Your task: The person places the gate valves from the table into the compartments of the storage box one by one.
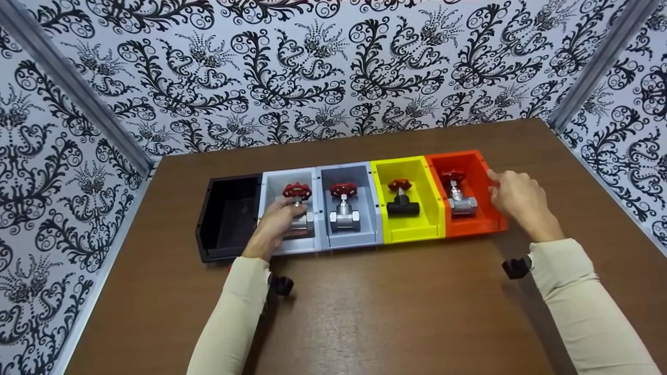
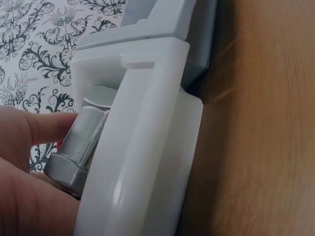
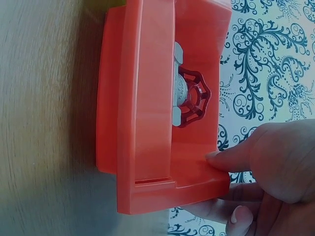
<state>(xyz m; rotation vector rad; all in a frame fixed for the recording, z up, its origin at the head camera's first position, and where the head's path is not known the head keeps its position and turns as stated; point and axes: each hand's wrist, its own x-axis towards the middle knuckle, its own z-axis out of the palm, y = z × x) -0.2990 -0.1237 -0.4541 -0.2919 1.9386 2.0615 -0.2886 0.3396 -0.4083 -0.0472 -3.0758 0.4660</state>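
Observation:
My left hand [image 1: 273,225] reaches into the white bin [image 2: 142,118] and holds a silver gate valve [image 2: 81,140] with a red handwheel [image 1: 297,190]; in the left wrist view its fingers lie around the valve body, low behind the bin's front lip. My right hand [image 1: 518,200] pinches the outer side wall of the orange-red bin [image 3: 147,98], thumb inside and fingers outside. In that bin lies another silver valve [image 1: 461,203] with a dark red handwheel [image 3: 197,96].
Joined in one row are a black bin [image 1: 206,229] with nothing seen inside, the white bin, a grey bin [image 1: 354,240] with a silver valve [image 1: 344,216], a yellow bin [image 1: 417,233] with a black valve [image 1: 402,207], and the orange-red bin. They stand on a brown table [image 1: 375,312] before patterned walls.

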